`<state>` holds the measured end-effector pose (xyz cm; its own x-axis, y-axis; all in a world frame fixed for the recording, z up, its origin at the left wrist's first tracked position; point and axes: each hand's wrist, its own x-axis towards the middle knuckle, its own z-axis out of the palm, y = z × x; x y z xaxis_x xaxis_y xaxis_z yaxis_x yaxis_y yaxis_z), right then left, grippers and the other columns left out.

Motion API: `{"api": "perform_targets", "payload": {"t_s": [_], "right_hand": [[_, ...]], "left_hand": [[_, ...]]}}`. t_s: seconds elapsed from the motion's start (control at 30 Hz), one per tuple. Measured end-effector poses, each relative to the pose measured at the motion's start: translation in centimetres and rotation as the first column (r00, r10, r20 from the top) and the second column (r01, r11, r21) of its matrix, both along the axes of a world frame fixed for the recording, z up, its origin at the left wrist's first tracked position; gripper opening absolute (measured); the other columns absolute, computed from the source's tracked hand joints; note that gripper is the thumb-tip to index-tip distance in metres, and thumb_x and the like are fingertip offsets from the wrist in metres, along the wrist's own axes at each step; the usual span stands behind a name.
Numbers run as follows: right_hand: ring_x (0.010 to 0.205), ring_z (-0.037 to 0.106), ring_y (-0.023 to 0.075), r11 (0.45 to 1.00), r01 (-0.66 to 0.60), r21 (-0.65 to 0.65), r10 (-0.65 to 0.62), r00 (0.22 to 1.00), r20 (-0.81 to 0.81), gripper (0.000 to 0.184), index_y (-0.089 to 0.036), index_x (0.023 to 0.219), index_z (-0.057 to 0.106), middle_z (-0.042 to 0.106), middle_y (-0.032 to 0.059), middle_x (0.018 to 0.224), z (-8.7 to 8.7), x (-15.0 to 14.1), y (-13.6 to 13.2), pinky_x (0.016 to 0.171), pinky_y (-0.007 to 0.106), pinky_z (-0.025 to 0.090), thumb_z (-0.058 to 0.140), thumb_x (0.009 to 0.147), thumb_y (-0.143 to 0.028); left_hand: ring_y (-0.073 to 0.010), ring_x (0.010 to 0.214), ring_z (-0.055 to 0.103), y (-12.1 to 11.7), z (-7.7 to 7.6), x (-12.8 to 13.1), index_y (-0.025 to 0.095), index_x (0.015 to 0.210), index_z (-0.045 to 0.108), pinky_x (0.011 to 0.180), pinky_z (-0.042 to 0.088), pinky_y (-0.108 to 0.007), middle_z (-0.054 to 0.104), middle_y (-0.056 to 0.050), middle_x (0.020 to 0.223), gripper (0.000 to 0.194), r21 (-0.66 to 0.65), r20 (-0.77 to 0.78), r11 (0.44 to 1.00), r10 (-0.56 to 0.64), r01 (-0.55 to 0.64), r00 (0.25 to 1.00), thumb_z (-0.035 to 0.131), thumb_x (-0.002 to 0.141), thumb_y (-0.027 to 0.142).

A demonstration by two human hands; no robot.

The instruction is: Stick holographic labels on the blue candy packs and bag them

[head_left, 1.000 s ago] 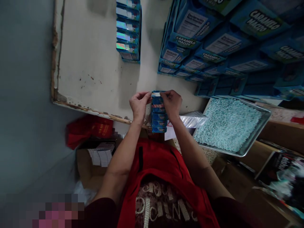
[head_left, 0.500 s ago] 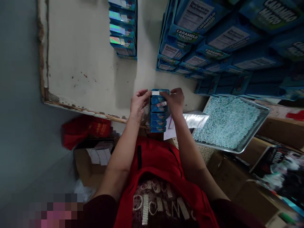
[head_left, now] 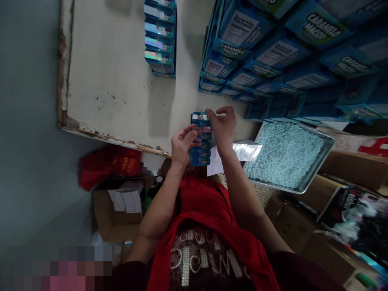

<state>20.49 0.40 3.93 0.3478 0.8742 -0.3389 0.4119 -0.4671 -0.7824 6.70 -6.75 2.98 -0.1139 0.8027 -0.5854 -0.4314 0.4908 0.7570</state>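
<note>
A row of small blue candy boxes (head_left: 200, 154) lies at the table's front edge, between my hands. A shiny strip (head_left: 200, 117), like a sticker, lies across the farthest box. My left hand (head_left: 182, 145) is at the row's left side, fingers parted and reaching over the boxes. A narrow see-through shiny strip (head_left: 202, 129) spans from its fingertips to my right hand (head_left: 224, 125). My right hand seems to hold that strip's right end in its lower fingers, which are partly hidden. Its thumb extends near the farthest box's corner, and its index finger is bent.
Another row of blue boxes (head_left: 160, 60) with shiny strips stands farther back. Stacked blue boxes (head_left: 242, 48) fill the right. A metal tray (head_left: 303, 189) of pale blue candies, a silver sheet (head_left: 247, 151) and a cardboard box (head_left: 117, 222) are near the front.
My left hand has moved off the farthest box, down toward my body. My right hand has lifted slightly from it. A shiny strip now stretches between both hands.
</note>
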Motion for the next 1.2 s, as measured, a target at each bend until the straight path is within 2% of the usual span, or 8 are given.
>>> {"api": "perform_targets", "payload": {"t_s": [0.13, 0.23, 0.47, 0.73, 0.87, 1.03, 1.1, 1.2], "right_hand": [[0.058, 0.063, 0.0146, 0.998, -0.06, -0.007, 0.058, 0.986, -0.157, 0.044, -0.029, 0.101, 0.048, 0.058, -0.0096, 0.064, 0.5, 0.3, -1.4, 0.059, 0.027, 0.044, 0.078, 0.09, -0.059], [0.064, 0.068, 0.0155, 0.995, -0.101, -0.026, 0.094, 0.975, -0.2, 0.048, -0.028, 0.102, 0.051, 0.068, -0.0071, 0.07, 0.3, 0.6, -2.5, 0.065, 0.029, 0.05, 0.087, 0.08, -0.05], [0.077, 0.074, 0.0209, 0.992, -0.106, -0.075, 0.112, 0.991, 0.076, 0.023, -0.026, 0.102, 0.061, 0.075, -0.0025, 0.08, -1.1, -0.3, -2.6, 0.081, 0.038, 0.056, 0.077, 0.086, -0.031], [0.086, 0.075, 0.0222, 0.973, -0.141, -0.182, 0.18, 0.96, 0.217, 0.027, -0.026, 0.104, 0.058, 0.074, -0.0036, 0.083, -0.8, -0.7, -1.9, 0.088, 0.04, 0.055, 0.075, 0.084, -0.02], [0.092, 0.071, 0.0255, 0.959, -0.188, -0.211, 0.25, 0.913, 0.322, 0.027, -0.026, 0.09, 0.058, 0.07, -0.0006, 0.084, -1.6, 0.4, -1.0, 0.088, 0.041, 0.054, 0.083, 0.079, -0.027], [0.086, 0.065, 0.0238, 0.926, -0.333, -0.178, 0.368, 0.903, 0.224, 0.032, -0.026, 0.077, 0.055, 0.064, -0.0009, 0.076, -4.1, 2.3, 0.5, 0.081, 0.037, 0.051, 0.086, 0.077, -0.031], [0.082, 0.064, 0.0215, 0.903, -0.393, -0.175, 0.423, 0.887, 0.186, 0.029, -0.026, 0.077, 0.055, 0.064, -0.0013, 0.077, -3.8, 3.5, 0.9, 0.078, 0.034, 0.05, 0.084, 0.079, -0.03], [0.076, 0.062, 0.0183, 0.9, -0.421, -0.114, 0.431, 0.898, 0.088, 0.021, -0.025, 0.087, 0.061, 0.063, -0.0033, 0.075, -0.7, 6.7, 0.4, 0.075, 0.032, 0.049, 0.081, 0.085, -0.032]], "left_hand": [[-0.0112, 0.063, 0.067, 0.8, -0.3, -0.6, 0.019, 0.087, 0.072, 0.059, 0.057, -0.023, 0.075, -0.003, 0.081, 0.05, -0.067, -0.076, 0.995, 0.07, -0.075, 0.995, 0.096, 0.068, 0.058], [-0.0115, 0.059, 0.065, 1.4, -1.1, -2.2, 0.02, 0.081, 0.072, 0.057, 0.056, -0.024, 0.074, -0.002, 0.075, 0.046, -0.049, -0.179, 0.998, -0.048, 0.04, 0.983, 0.092, 0.072, 0.06], [-0.0117, 0.055, 0.061, 2.7, -3.1, -3.8, 0.02, 0.077, 0.075, 0.055, 0.049, -0.024, 0.069, 0.001, 0.065, 0.028, -0.068, -0.501, 0.982, -0.184, 0.174, 0.846, 0.086, 0.084, 0.044], [-0.0121, 0.055, 0.06, 2.9, -4.3, -3.7, 0.02, 0.077, 0.074, 0.057, 0.047, -0.025, 0.066, 0.002, 0.062, 0.027, -0.064, -0.516, 0.98, -0.194, 0.188, 0.834, 0.085, 0.085, 0.043], [-0.0117, 0.062, 0.061, 2.4, -7.1, -2.7, 0.019, 0.082, 0.071, 0.062, 0.051, -0.025, 0.068, 0.001, 0.072, 0.037, -0.072, -0.397, 0.989, -0.146, 0.128, 0.906, 0.088, 0.078, 0.052], [-0.0111, 0.07, 0.062, 2.0, -10.3, -0.5, 0.021, 0.099, 0.061, 0.06, 0.049, -0.022, 0.064, 0.002, 0.086, 0.06, -0.163, -0.234, 0.986, 0.008, -0.047, 0.972, 0.093, 0.07, 0.062], [-0.0109, 0.071, 0.061, 1.8, -9.7, -0.5, 0.021, 0.105, 0.059, 0.062, 0.048, -0.022, 0.062, 0.003, 0.086, 0.061, -0.138, -0.363, 0.986, 0.038, -0.094, 0.931, 0.093, 0.073, 0.061], [-0.0135, 0.08, 0.064, 1.1, -5.7, -1.1, 0.022, 0.112, 0.063, 0.075, 0.053, -0.025, 0.064, 0.0, 0.091, 0.048, 0.027, -0.647, 0.995, 0.087, -0.092, 0.758, 0.085, 0.087, 0.057]]}}
